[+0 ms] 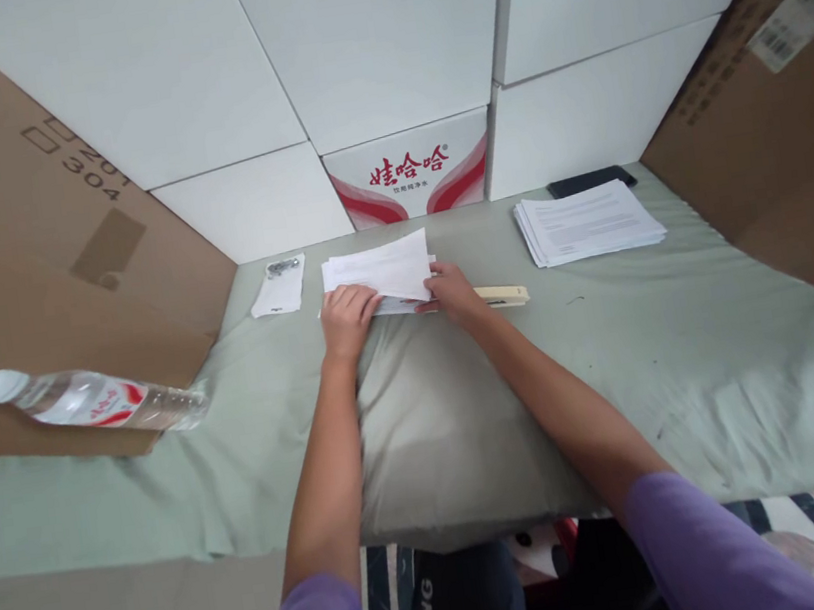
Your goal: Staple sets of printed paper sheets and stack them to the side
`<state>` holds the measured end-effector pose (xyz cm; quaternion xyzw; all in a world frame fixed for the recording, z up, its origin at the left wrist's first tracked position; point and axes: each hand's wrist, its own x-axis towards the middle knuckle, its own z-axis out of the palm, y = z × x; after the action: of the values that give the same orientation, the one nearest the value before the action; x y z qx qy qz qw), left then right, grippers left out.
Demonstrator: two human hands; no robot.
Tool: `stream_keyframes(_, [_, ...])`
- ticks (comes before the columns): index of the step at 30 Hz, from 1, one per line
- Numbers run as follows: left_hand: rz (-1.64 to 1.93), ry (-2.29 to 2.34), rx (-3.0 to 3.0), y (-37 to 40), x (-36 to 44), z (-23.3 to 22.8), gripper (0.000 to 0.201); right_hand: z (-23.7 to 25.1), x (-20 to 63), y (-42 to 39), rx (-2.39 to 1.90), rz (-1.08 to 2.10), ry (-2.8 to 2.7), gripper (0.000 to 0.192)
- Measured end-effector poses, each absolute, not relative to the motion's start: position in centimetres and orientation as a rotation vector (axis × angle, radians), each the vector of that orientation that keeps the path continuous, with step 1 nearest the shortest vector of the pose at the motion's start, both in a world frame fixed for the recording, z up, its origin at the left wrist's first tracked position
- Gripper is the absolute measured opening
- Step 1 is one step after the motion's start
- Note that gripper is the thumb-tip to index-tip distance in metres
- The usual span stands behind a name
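Papers: a small sheaf of sheets lies flat on the green-draped desk, long axis left to right
Left hand: fingers together, pressing its near left corner
Right hand: fingers pinching the right edge
Stapler: just right of that hand
Containers: lying bottle, contents unclear

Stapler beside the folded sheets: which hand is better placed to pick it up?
Probably the right hand. The cream stapler lies right beside it, seemingly touching its wrist side. The left hand rests on the far side of the folded sheets and would have to cross over them.
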<state>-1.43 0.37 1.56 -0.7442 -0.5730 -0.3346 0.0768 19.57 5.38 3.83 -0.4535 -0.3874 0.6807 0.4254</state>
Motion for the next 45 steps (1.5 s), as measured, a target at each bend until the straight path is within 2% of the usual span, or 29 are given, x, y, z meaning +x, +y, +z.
stream_keyframes(5, [-1.027,-1.639,-2.151,0.0,-1.6,1.5,0.024,3.1,19.7,6.0,-1.150,1.643,-0.965,0.043])
stream_keyframes(9, [-1.100,-1.753,-1.968,-0.1,-1.3,1.5,0.021,2.8,19.6,6.1,-1.210,1.603,-0.962,0.044])
stream_keyframes(14, [-1.442,-2.028,-1.268,0.6,-1.2,1.9,0.066,1.9,19.0,6.0,-1.211,1.579,-1.006,0.043])
stream_keyframes(17, [-1.671,-2.091,-1.118,0.8,-1.4,2.0,0.076,0.9,18.5,5.9,-1.211,1.567,-1.037,0.044])
stream_keyframes(19, [-1.709,-2.089,-1.210,0.7,-1.3,2.1,0.071,0.1,18.1,5.9,-1.212,1.549,-1.055,0.046])
stream_keyframes(23, [-1.487,-1.990,-1.559,0.1,-0.4,2.4,0.048,-0.9,17.7,5.7,-1.184,1.491,-1.047,0.049])
stream_keyframes(29, [-1.373,-1.815,-1.796,0.3,0.8,2.1,0.027,-1.0,17.4,5.5,-1.152,1.479,-0.997,0.047])
stream_keyframes(35, [-1.444,-1.707,-1.870,0.1,1.0,2.0,0.028,-1.3,17.5,5.5,-1.105,1.436,-0.981,0.046])
stream_keyframes(38, [-1.601,-1.641,-1.973,0.1,0.4,1.9,0.041,-1.6,17.6,5.6,-1.094,1.392,-1.006,0.047])
stream_keyframes(41, [-1.968,-1.632,-1.912,0.8,-1.2,1.6,0.058,-1.6,17.7,5.8,-1.061,1.298,-1.064,0.049])
stream_keyframes(45, [-2.404,-1.627,-1.708,1.8,-3.8,1.4,0.063,-1.1,17.9,5.7,-0.999,1.137,-1.127,0.050])
